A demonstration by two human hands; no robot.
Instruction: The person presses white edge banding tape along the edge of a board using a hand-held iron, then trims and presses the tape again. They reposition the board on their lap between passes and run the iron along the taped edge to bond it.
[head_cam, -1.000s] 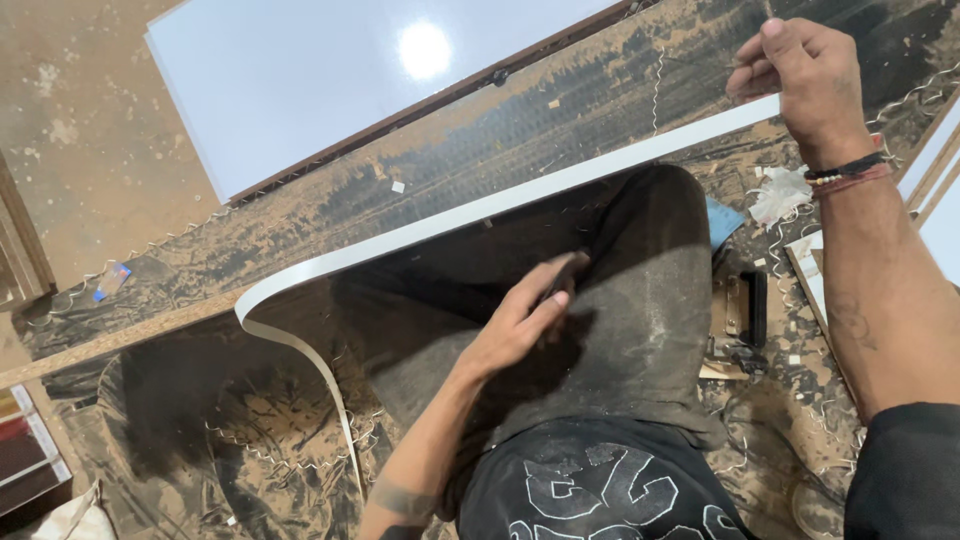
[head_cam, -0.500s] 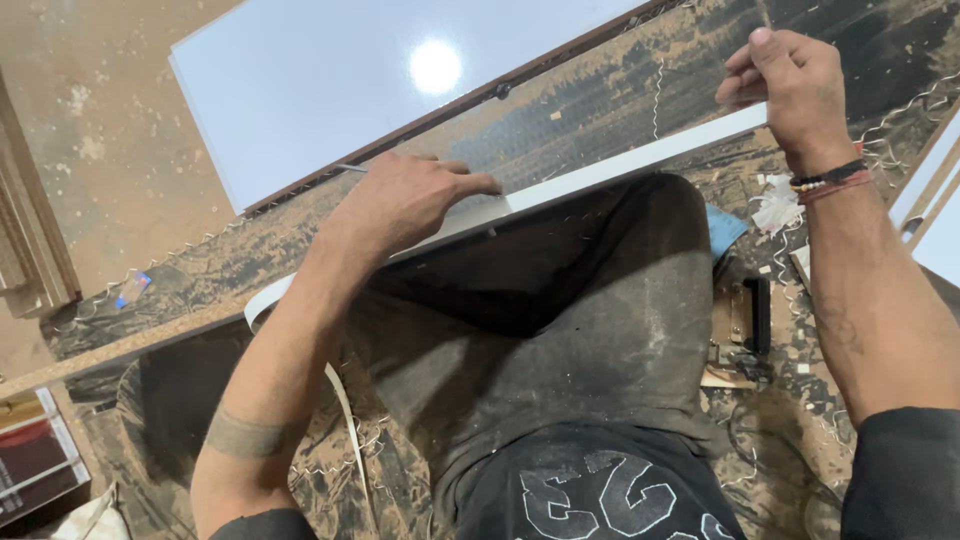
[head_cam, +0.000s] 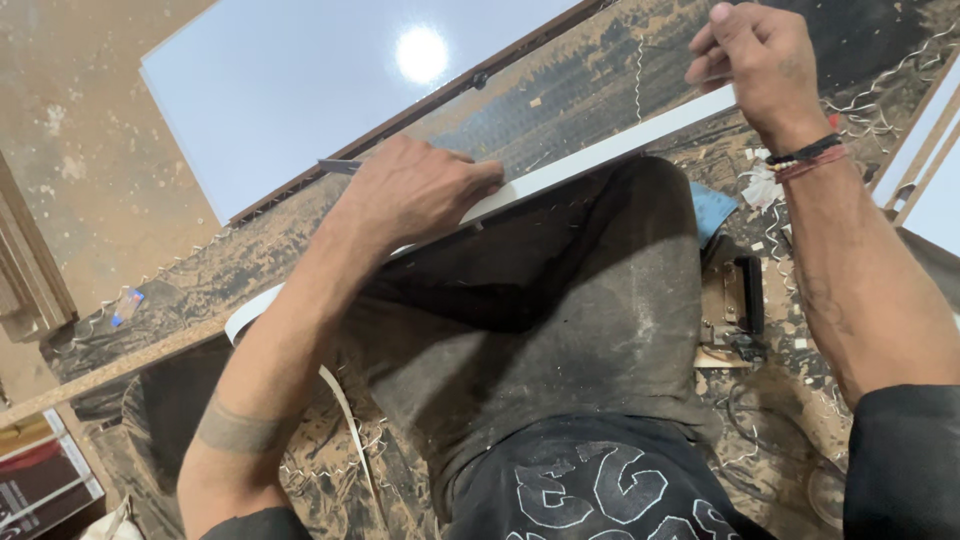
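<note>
The white board (head_cam: 590,160) lies across my lap on its edge, w/ its long axis going from low-left to high-right in the view, over my knee (head_cam: 600,300). My left hand (head_cam: 415,190) sits about in the middle of the top edge, fingers curled and pressed together around a thin metal tool (head_cam: 340,166); only its tip shows to the left of the knuckles, so I cannot tell what kind of blade it is. My right hand (head_cam: 755,65) is at the far upper end of the same edge, fingers closed, pinching the board's edge there. So both hands are on one line, the board's length running between them, and the left hand is the nearer one to the low end, where a loose white strip (head_cam: 345,410) curls down. Behind the board is a big white panel (head_cam: 300,90), approx. parallel to it. The floor (head_cam: 560,90) is full of sawdust and shavings.
</note>
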